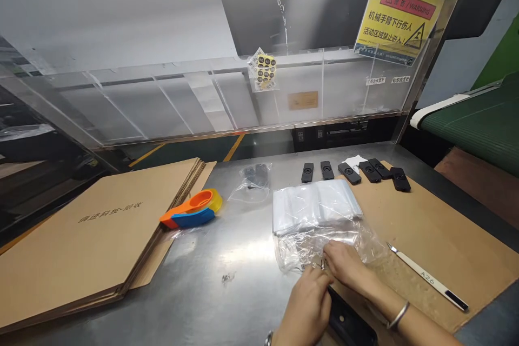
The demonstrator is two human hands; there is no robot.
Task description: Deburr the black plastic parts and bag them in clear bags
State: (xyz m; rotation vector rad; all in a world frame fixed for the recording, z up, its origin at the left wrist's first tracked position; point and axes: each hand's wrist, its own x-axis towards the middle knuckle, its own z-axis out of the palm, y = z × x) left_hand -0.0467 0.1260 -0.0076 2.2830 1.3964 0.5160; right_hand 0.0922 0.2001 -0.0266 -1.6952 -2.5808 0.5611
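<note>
My left hand (305, 305) and my right hand (347, 267) meet at the near edge of a crumpled clear plastic bag (324, 240) on the steel table (227, 265). Both hands have their fingers pinched together on the bag's edge. A black flat device (348, 324) lies just under my hands, partly hidden by them. Beyond the crumpled bag lies a stack of flat clear bags (314, 204). Several more black devices (357, 171) sit in a row at the back of the table.
A stack of flat cardboard sheets (93, 232) fills the left side, with an orange-and-blue tape dispenser (192, 210) beside it. A bagged dark item (253, 179) lies mid-table. A white-handled knife (425, 277) rests on a cardboard sheet (438, 232) at right. A clear guard panel (227, 97) stands behind.
</note>
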